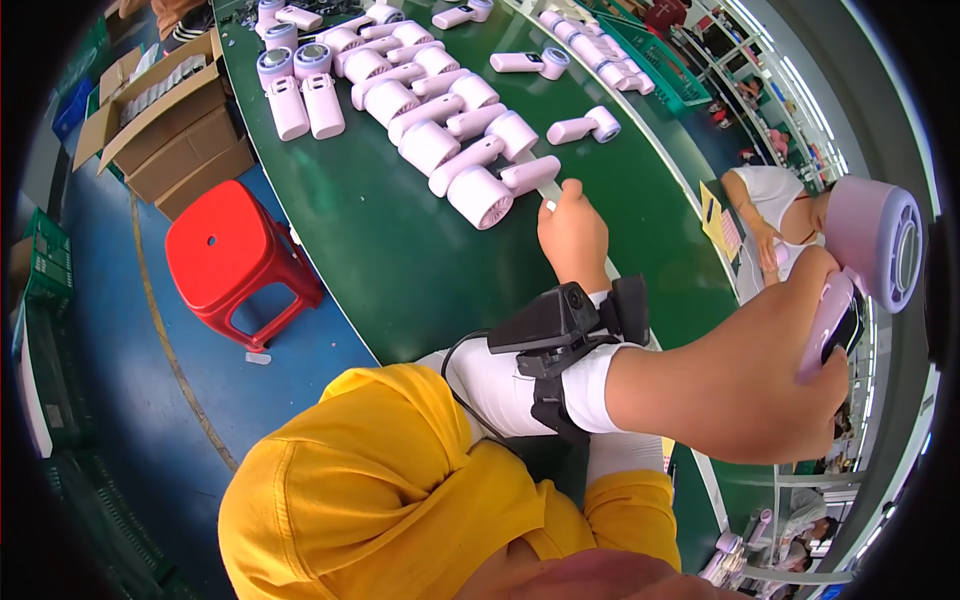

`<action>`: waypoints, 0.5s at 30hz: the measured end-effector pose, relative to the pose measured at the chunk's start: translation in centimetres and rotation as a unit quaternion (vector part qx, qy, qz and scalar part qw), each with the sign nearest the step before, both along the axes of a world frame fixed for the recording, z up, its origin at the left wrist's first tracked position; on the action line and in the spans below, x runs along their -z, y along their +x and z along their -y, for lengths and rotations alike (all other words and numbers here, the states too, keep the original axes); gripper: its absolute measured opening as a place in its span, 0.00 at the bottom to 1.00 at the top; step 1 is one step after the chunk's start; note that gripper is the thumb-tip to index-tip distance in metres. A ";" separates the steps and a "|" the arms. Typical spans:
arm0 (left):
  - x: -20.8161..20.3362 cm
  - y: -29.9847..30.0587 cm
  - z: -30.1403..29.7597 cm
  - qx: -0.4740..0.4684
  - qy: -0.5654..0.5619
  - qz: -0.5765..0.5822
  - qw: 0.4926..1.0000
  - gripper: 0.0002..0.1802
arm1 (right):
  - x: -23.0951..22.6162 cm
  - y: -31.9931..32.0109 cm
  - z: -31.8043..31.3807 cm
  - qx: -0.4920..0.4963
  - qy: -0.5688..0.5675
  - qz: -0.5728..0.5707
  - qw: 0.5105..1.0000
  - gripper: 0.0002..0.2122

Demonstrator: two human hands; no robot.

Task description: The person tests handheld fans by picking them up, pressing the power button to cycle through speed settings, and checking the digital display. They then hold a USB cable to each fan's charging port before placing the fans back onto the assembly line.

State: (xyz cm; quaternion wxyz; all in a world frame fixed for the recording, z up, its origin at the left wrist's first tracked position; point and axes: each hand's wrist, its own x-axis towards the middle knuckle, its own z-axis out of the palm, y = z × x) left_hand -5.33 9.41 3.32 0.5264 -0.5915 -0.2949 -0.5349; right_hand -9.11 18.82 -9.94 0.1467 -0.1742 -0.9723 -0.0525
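Note:
My left hand (770, 375) reaches across to the right side, close up, its fingers closed round the handle of a lilac handheld fan (872, 235). The fan's round grilled head faces right, and a glossy dark panel shows on its handle. Farther off, over the green table, my right hand (575, 235) is closed, with thumb and forefinger near a narrow pale strip; what it grips is hidden. Just beyond its fingertips a fan handle (530, 175) belongs to a long double row of lying lilac fans (430, 145). My forearms wear white sleeves and black strapped devices (550, 320).
Single fans (585, 127) lie right of the row; two stand upright-looking at the far left (305, 95). A green crate (650, 60) sits at the far edge. A red stool (215, 250) and cardboard boxes (180, 130) stand left. A person in white (780, 200) sits opposite.

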 end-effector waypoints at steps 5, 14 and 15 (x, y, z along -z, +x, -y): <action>0.2 -0.1 0.4 0.252 -0.124 0.191 0.941 0.21 | -0.3 -0.7 1.7 0.010 -0.067 -0.057 0.996 0.11; -0.4 1.2 0.5 0.515 -0.295 0.314 0.741 0.28 | 3.2 4.9 -3.6 -0.014 -0.096 -0.183 0.978 0.17; -0.6 1.7 0.3 0.579 -0.314 0.338 0.672 0.29 | 1.7 6.4 -4.1 0.010 -0.079 -0.194 0.978 0.17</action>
